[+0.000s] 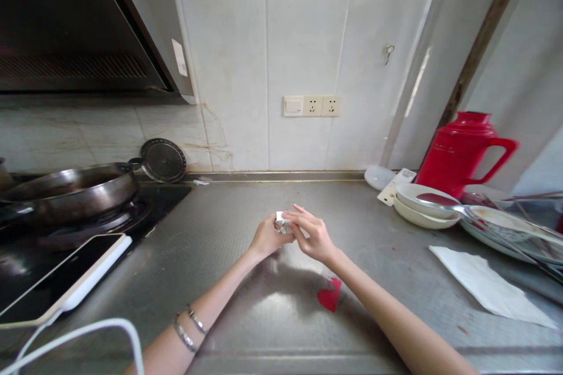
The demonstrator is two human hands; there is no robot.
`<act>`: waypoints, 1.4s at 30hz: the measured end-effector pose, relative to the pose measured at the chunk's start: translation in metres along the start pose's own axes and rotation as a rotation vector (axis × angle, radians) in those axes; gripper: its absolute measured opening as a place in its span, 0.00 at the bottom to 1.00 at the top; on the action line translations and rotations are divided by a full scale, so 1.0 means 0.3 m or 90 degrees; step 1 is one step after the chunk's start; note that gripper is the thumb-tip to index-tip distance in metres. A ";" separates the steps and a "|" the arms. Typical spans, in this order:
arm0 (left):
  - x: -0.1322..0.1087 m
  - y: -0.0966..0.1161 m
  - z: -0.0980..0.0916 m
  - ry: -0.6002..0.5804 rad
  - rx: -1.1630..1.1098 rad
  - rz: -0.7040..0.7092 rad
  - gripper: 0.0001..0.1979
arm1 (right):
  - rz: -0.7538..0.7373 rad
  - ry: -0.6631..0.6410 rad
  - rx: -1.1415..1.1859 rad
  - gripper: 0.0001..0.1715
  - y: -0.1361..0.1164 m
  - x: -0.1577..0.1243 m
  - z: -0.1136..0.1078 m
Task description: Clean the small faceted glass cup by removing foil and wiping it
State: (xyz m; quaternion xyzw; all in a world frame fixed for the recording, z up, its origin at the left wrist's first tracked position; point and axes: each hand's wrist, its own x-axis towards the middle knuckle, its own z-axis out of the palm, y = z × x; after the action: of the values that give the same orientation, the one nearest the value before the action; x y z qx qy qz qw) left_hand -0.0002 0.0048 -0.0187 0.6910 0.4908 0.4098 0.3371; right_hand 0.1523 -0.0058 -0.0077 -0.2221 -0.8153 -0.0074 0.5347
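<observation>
One red scrap (329, 296) is lying on the counter (246, 328). Just beyond, my left hand (267, 237) is gripping one small white-and-silver object (281, 222) in curled fingers; my right hand (317, 237) is touching it, pinching or not I cannot tell. Farthest, two sockets (312, 106) are facing me.

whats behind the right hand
Part of a small white-and-silver item shows past the right hand, held in the left hand. The rest is covered by the hands, so its full shape cannot be told.

Light was soft, moderately bright; glare hit the steel counter (360, 234) with a blurry shadow alongside, range hood (65, 17) fell near-black, edges looked stretched, fine detail smeared
</observation>
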 end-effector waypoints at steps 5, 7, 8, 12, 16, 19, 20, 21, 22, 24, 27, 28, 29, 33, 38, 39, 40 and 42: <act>-0.020 0.013 0.011 -0.010 -0.010 0.037 0.24 | 0.145 0.034 -0.004 0.14 0.031 0.009 -0.010; -0.023 0.019 0.012 -0.016 -0.060 0.005 0.23 | 0.249 0.034 0.014 0.18 0.052 0.014 -0.016; -0.022 0.023 0.010 -0.021 -0.097 -0.020 0.22 | 0.290 0.027 0.032 0.19 0.060 0.017 -0.019; -0.008 0.035 -0.009 -0.044 -0.245 -0.111 0.21 | 0.343 0.022 0.106 0.21 0.069 0.023 -0.022; -0.002 0.032 -0.025 -0.078 -0.324 -0.171 0.25 | 0.314 0.041 0.082 0.20 0.067 0.015 -0.007; -0.004 0.021 -0.021 -0.127 -0.405 -0.184 0.28 | 0.283 0.043 0.034 0.18 0.070 0.000 0.009; -0.005 0.018 -0.018 -0.136 -0.428 -0.184 0.29 | 0.275 0.044 0.019 0.17 0.071 -0.005 0.014; -0.006 0.016 -0.016 -0.143 -0.449 -0.189 0.29 | 0.266 0.044 0.006 0.16 0.072 -0.011 0.019; -0.007 0.017 -0.014 -0.147 -0.472 -0.199 0.29 | 0.257 0.045 -0.004 0.15 0.073 -0.016 0.024; -0.009 0.022 -0.014 -0.156 -0.525 -0.238 0.29 | 0.227 0.048 -0.015 0.14 0.073 -0.025 0.034; -0.008 0.030 -0.020 -0.168 -0.583 -0.303 0.31 | 0.180 0.042 -0.027 0.15 0.071 -0.036 0.052; -0.007 0.030 -0.022 -0.166 -0.589 -0.320 0.32 | 0.168 0.042 -0.037 0.16 0.069 -0.038 0.059; -0.006 0.028 -0.023 -0.161 -0.590 -0.332 0.33 | 0.155 0.040 -0.051 0.17 0.067 -0.039 0.065; 0.002 0.007 -0.014 -0.155 -0.614 -0.339 0.35 | 0.080 0.001 -0.094 0.21 0.057 -0.032 0.083; 0.005 -0.018 0.006 -0.140 -0.621 -0.319 0.32 | 0.016 -0.056 -0.150 0.25 0.040 -0.017 0.086; 0.006 -0.022 0.009 -0.134 -0.625 -0.316 0.32 | 0.003 -0.064 -0.158 0.26 0.036 -0.015 0.084; 0.006 -0.025 0.013 -0.130 -0.631 -0.313 0.31 | -0.009 -0.073 -0.163 0.27 0.032 -0.014 0.080; 0.005 -0.030 0.019 -0.126 -0.640 -0.310 0.31 | -0.032 -0.098 -0.167 0.28 0.023 -0.014 0.071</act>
State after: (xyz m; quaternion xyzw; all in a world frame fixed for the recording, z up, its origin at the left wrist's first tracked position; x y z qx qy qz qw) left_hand 0.0016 0.0083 -0.0286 0.3474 0.3465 0.4366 0.7541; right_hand 0.1377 0.0042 -0.0221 -0.2694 -0.8512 -0.1103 0.4367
